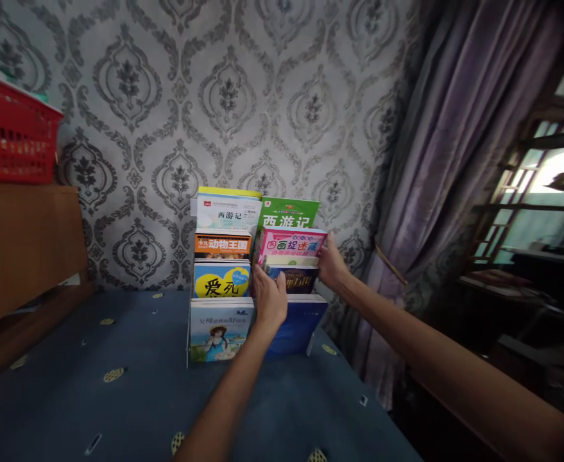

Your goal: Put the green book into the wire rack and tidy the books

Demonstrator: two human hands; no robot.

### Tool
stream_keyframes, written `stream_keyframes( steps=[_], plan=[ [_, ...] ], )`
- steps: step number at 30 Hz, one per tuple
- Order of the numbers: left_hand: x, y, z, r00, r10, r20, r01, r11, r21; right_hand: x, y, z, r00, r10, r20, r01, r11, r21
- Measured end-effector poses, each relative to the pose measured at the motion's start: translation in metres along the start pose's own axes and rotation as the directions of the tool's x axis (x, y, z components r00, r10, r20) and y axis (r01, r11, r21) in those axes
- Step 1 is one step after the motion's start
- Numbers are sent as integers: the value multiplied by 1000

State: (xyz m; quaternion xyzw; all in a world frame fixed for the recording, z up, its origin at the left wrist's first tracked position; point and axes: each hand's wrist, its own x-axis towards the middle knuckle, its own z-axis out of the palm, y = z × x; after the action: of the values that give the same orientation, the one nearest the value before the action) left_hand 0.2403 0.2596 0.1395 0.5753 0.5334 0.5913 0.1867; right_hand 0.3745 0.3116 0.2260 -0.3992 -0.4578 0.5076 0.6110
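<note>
A tiered rack of books stands against the wall, its thin side edge (188,333) showing at the left. In its right column a pink picture book (292,244) sits between my two hands, in front of a green book (291,212). My left hand (271,298) curls at the pink book's lower left edge, also covering part of a dark book (301,280). My right hand (332,263) grips the pink book's right edge, thumb up. Below is a blue book (296,327). The left column holds a white book (228,215), an orange book (221,245), a blue-and-yellow book (221,280) and a light blue book (221,330).
The rack stands on a dark blue patterned cloth (137,340). At left, a red plastic basket (15,128) rests on a wooden cabinet (26,244). A tied purple curtain (435,147) hangs at right, beside dark shelving (517,212). Patterned wallpaper (272,109) covers the back wall.
</note>
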Motion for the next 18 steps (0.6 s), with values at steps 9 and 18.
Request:
stream_keyframes(
  steps=[9, 18],
  plan=[
    [-21, -7, -12, 987, 150, 60, -153, 988, 34, -16, 21, -18, 974, -86, -209, 93, 995, 25],
    [-23, -17, -12, 977, 168, 129, -172, 985, 19, -42, 38, -22, 977, -44, -211, 58, 996, 61]
  ],
)
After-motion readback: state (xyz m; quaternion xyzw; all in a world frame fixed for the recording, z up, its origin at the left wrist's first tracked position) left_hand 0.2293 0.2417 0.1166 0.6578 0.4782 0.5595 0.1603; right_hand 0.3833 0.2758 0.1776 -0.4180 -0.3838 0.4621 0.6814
